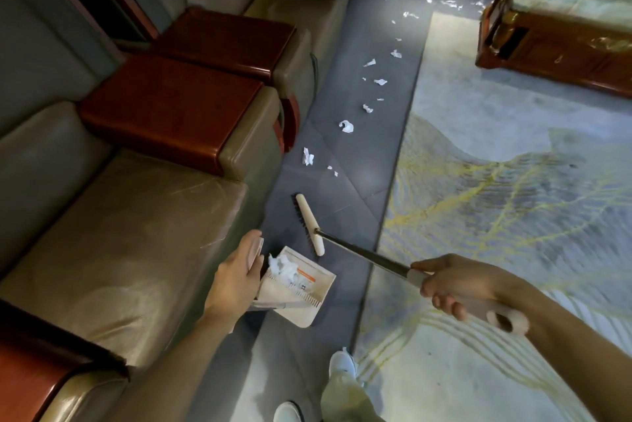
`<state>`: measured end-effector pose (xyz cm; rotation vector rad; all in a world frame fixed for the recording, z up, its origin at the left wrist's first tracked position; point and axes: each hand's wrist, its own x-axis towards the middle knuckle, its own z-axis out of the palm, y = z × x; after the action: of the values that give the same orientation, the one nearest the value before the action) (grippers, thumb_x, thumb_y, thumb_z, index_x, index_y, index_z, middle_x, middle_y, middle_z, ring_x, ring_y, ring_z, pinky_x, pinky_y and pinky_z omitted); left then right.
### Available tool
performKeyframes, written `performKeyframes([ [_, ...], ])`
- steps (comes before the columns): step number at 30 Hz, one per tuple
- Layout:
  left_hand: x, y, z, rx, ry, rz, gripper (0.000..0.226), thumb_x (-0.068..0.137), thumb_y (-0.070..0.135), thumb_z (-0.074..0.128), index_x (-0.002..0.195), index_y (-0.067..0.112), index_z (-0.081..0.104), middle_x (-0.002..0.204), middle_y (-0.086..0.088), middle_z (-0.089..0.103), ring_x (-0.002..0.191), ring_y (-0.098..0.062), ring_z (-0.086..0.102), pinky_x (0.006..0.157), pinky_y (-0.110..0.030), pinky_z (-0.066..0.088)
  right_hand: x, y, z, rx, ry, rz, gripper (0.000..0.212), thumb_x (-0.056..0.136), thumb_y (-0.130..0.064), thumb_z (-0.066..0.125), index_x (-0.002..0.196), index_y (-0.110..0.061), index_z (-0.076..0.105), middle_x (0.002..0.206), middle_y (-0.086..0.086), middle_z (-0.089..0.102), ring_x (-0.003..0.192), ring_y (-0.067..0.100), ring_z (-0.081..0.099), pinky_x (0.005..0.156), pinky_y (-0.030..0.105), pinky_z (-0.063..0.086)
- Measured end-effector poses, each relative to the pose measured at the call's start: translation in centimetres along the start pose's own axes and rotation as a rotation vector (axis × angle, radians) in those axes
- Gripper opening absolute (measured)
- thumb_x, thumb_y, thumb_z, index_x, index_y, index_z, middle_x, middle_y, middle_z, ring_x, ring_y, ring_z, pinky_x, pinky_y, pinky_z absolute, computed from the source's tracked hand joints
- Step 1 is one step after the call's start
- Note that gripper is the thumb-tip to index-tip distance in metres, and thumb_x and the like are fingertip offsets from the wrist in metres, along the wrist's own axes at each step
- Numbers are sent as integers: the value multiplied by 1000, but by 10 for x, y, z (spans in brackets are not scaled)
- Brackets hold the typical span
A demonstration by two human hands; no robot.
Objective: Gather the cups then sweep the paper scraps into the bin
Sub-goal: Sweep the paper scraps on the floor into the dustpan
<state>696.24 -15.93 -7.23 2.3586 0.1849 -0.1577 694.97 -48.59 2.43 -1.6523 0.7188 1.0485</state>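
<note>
Sweeping step. Grey floor strip (342,202) between sofa (136,233) and rug (513,182). Your left hand (239,271) grips the dustpan (307,295), some paper inside; your right hand (455,284) wraps the broom (309,225) handle. Paper scraps (346,126) trail ahead. Next: reach past the nearest, draw back to the pan.

1. Left forearm (178,343) is bare, comes in from the bottom left and reaches forward.
2. Left hand (236,271) is back-up, with the fingers wrapped round the dustpan handle (255,250).
3. Right forearm (564,329), also bare, comes in from the lower right and angles left.
4. Right hand (458,284) grips the broom handle (415,277), fingers curled underneath and one digit stretched along the top.
5. Down below: a light trouser leg (342,397) and two white shoes (342,363), the right one further forward.
</note>
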Motion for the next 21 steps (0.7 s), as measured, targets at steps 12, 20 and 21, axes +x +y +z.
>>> performKeyframes([
  [12,125,61,-6,-6,80,-20,39,97,30,45,135,38,39,108,-12,66,90,-34,63,82,-42,52,89,-129,-61,-316,164,-158,29,82,8,48,109,13,58,42,8,45,37,21,41,39,24,33],
  [20,259,82,-2,-53,81,37,43,94,20,54,135,28,46,117,-9,65,101,-30,64,84,-35,51,174,-220,-83,-264,295,-136,11,92,0,44,95,0,54,57,10,46,43,18,43,41,24,35],
  [21,274,86,-3,-20,65,43,43,94,20,54,136,28,45,116,-10,65,98,-31,65,83,-37,52,186,-226,-87,-292,316,-131,20,91,1,46,107,4,56,58,10,49,45,18,45,42,25,37],
])
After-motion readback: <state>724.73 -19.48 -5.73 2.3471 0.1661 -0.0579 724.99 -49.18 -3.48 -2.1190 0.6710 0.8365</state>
